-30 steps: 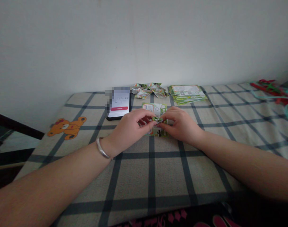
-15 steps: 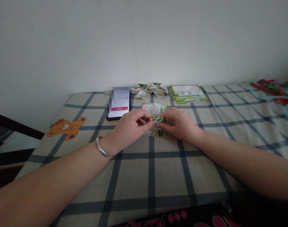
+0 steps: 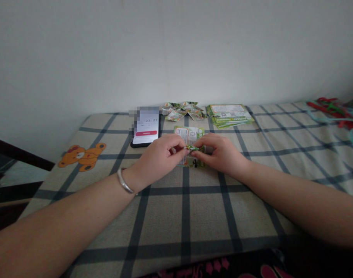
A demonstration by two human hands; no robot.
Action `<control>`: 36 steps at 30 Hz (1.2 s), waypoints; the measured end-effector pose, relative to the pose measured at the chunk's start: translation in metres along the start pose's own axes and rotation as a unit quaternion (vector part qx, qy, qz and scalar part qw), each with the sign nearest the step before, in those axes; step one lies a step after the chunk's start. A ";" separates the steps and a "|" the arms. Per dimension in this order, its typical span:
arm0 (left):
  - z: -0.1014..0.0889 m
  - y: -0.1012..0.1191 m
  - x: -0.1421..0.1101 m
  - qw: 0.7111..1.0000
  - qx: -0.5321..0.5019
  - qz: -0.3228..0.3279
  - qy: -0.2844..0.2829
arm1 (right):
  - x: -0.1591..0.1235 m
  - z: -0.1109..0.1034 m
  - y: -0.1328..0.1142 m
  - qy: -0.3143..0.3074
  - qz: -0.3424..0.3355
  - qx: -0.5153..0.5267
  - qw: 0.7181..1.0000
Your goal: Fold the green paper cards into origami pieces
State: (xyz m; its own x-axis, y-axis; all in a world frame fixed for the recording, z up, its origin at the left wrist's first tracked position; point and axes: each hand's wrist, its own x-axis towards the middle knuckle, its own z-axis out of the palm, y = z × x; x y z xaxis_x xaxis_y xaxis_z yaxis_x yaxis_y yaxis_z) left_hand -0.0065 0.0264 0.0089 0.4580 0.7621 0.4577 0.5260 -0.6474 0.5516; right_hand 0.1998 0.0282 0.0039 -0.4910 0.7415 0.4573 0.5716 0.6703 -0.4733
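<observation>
Between the fingertips of both hands is a small folded piece of green-and-white printed paper (image 3: 191,148). My left hand (image 3: 164,153), with a silver bangle at the wrist, pinches its left side. The thumb and fingers of my right hand (image 3: 219,151) close on its right side. Just beneath lies a flat green-and-white printed leaflet (image 3: 195,133), partly covered by my hands. Beyond it, several folded paper pieces (image 3: 183,112) of the same print sit grouped near the wall. To their right rests a stack of flat leaflets (image 3: 230,114).
A phone (image 3: 146,133) showing a running timer lies left of the folded pieces. An orange bear figure (image 3: 82,157) is on the checked tablecloth (image 3: 164,224) at left. Red, green and pale blue strips (image 3: 335,110) lie at far right. The wall (image 3: 176,50) borders the back.
My fingers have shifted slightly on the folded paper, which tilted up half a second ago and now looks flatter. Both hands stay in nearly the same place.
</observation>
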 end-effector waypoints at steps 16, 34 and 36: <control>-0.002 0.005 0.000 0.999 -0.035 0.002 0.026 | 0.001 0.000 0.003 0.021 0.046 0.091 0.995; -0.004 0.005 -0.001 0.994 0.046 0.101 0.003 | -0.001 -0.002 -0.004 0.059 -0.065 0.016 0.996; -0.004 0.005 -0.001 0.993 0.056 0.106 0.003 | -0.001 -0.002 -0.005 0.059 -0.063 0.014 0.996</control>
State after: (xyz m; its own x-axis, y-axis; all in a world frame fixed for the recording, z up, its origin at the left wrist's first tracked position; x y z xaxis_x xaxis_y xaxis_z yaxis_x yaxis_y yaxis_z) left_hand -0.0072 0.0226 0.0135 0.5623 0.6086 0.5598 0.4953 -0.7900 0.3614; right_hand 0.1993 0.0242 0.0072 -0.4752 0.6443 0.5992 0.4907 0.7593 -0.4273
